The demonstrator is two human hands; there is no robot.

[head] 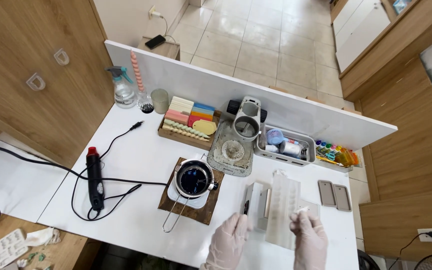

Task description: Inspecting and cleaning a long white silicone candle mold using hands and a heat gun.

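Both my hands wear thin white gloves. My left hand [228, 241] is at the near left edge of a long translucent white mould [282, 210] lying on the white table [136, 150], its fingers against the mould's side. My right hand [308, 237] pinches the mould's near right edge with thumb and fingers. A grey metal block [256, 204] with a dark slot sits just left of the mould. A small metal pot [194, 178] with dark blue liquid and a wire handle rests on a white base over a brown mat, left of my hands.
A black heat tool [95, 179] with its cables lies at the left. At the back stand a spray bottle [123, 89], a wooden tray of coloured wax bars [190, 120], a grey press [246, 122], a bin of small items [285, 146] and two grey moulds [334, 195].
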